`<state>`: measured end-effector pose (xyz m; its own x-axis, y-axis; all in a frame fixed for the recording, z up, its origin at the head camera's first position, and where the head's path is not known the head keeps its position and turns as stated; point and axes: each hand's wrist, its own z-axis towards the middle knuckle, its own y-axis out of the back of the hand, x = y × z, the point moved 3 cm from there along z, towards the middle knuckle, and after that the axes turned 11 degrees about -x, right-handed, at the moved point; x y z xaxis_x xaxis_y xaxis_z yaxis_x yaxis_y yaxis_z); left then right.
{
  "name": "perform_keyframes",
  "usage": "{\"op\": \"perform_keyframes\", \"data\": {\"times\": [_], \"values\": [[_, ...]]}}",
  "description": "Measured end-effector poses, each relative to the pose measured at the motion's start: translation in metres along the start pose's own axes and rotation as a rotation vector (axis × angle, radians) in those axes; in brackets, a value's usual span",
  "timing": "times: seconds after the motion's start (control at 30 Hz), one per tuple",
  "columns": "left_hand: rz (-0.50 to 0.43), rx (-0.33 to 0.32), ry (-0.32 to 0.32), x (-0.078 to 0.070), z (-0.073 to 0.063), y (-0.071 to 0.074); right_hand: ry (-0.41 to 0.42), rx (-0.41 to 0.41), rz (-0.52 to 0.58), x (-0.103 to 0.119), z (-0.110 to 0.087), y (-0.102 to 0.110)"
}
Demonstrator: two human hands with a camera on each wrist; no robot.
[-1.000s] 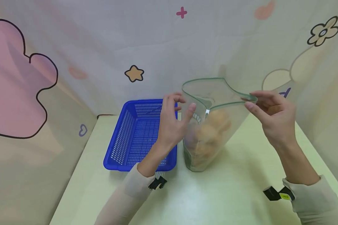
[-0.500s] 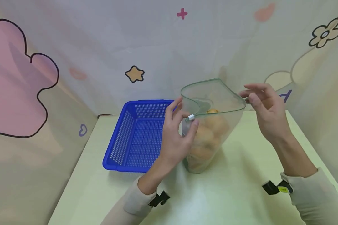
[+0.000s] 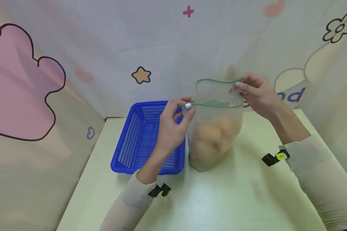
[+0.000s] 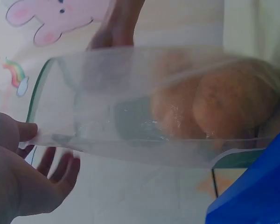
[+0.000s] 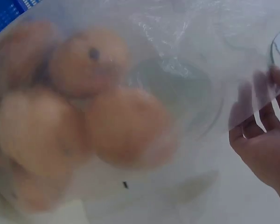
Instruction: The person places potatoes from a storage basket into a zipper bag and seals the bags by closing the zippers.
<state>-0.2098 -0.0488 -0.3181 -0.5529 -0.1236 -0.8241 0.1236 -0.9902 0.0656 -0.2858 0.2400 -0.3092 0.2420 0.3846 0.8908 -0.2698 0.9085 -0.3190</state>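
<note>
A frosted zip bag [image 3: 219, 113] stands upright on the table, its green-edged mouth gaping. Several round, orange-coloured fruits [image 3: 209, 132], which look like oranges, fill its lower half and show blurred through the plastic. At the mouth's near left corner, my left hand [image 3: 173, 126] pinches the green edge by the white slider [image 3: 188, 105]. My right hand [image 3: 258, 96] pinches the rim at the far right corner between thumb and fingers. In the right wrist view, fingers of the right hand [image 5: 263, 140] show partly through the plastic.
A blue perforated basket [image 3: 124, 144] stands directly left of the bag, partly behind my left hand. The pale table [image 3: 219, 199] meets a patterned cloth backdrop [image 3: 162, 48] at the back and on both sides.
My right hand has gone from beside the bag's right corner to gripping its far rim. The left hand has shifted slightly up and left with the slider corner. The mouth's shape has changed.
</note>
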Motion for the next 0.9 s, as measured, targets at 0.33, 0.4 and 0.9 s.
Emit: {"op": "perform_keyframes", "data": {"times": [0.33, 0.4, 0.9], "values": [[-0.005, -0.034, 0.12, 0.012, 0.055, 0.017, 0.227, -0.233, -0.03, 0.053, -0.048, 0.021], [-0.002, 0.002, 0.155, 0.02, 0.056, 0.015, 0.231, -0.227, -0.063, 0.051, -0.053, 0.024], [-0.043, 0.232, 0.098, 0.022, 0.044, -0.022, 0.835, -0.076, -1.25, 0.064, -0.041, -0.085]]}}
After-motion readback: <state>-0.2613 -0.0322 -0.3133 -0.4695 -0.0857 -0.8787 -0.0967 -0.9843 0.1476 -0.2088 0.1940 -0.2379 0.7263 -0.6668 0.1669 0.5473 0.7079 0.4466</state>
